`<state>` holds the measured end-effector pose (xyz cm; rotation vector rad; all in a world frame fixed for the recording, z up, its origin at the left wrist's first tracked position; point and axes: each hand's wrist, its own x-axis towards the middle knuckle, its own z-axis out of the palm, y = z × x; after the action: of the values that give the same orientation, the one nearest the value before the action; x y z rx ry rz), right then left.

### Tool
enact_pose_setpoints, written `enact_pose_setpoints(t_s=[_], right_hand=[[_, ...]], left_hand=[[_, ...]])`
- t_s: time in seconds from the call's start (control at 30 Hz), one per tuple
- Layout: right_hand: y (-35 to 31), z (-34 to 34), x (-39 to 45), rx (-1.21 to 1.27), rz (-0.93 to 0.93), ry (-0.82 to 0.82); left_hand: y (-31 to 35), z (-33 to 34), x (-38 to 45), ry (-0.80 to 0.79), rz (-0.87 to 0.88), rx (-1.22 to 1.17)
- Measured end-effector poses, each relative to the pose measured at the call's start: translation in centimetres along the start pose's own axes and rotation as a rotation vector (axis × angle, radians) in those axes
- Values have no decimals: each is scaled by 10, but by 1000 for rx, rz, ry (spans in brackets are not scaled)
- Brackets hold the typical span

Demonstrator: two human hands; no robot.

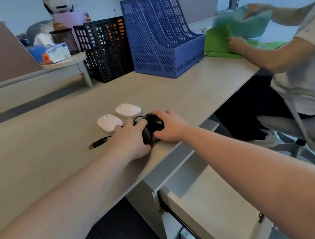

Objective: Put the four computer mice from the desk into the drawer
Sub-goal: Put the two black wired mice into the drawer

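Observation:
Two white mice lie side by side on the desk (36, 151), one nearer (109, 122) and one farther right (128, 110). Just in front of them sit two black wired mice: one (155, 120) under my right hand (168, 127), the other (147, 135) under the fingers of my left hand (129, 141). Both hands close around the black mice near the desk's front edge. A black USB plug (96, 143) on its cable lies to the left of my left hand. Below the desk edge a white drawer (213, 202) stands pulled out.
A black mesh file holder (107, 49) and a blue magazine rack (157, 37) stand at the back of the desk. A tissue box (53, 52) sits on a small shelf at left. A seated person at right handles green folders (220, 40). Another person sits behind the divider.

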<state>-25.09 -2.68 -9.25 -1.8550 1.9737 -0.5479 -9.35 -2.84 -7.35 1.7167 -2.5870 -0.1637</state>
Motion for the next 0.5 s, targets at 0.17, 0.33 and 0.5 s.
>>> enact_pose_setpoints(t_s=[0.17,0.33,0.5], right_hand=[[-2,-6,-9,-107,-1,67],[9,-18,-31,-76,-1,64],[28,-43,-74,34,7,43]], left_hand=[[3,6,-2,93,21,10],[9,11,-16,138,49,5],[34,2,-41,137,84,10]])
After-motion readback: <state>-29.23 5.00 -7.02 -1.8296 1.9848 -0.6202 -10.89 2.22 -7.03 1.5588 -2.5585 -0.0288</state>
